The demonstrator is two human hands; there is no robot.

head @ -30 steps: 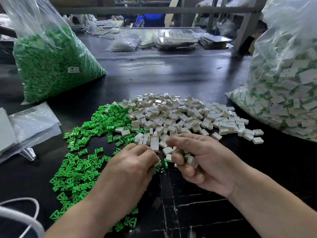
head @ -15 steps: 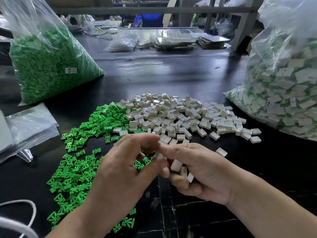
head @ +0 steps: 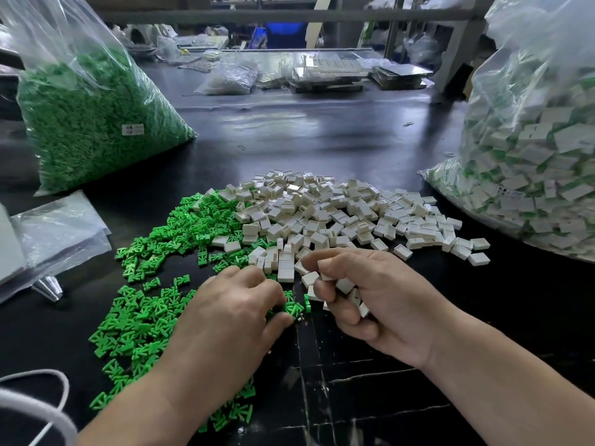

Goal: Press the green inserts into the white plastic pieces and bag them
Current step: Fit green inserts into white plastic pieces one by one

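Loose green inserts (head: 145, 310) lie scattered over the black table on the left. A heap of white plastic pieces (head: 331, 214) lies beside them at the centre. My left hand (head: 231, 313) rests palm down on the green inserts, fingers curled over a few at its tips. My right hand (head: 370, 300) is held just right of it, fingers curled round several white pieces (head: 346, 286) in the palm. A big clear bag of assembled white-and-green pieces (head: 534, 169) stands at the right.
A large clear bag of green inserts (head: 90, 123) stands at the back left. Flat empty plastic bags (head: 54, 233) lie at the left edge, and a white cord (head: 38, 400) curls at the bottom left. Trays and small bags crowd the far table.
My left hand has dropped from meeting the right hand in the air back onto the green inserts. My right hand keeps its white pieces and stays near the same spot.
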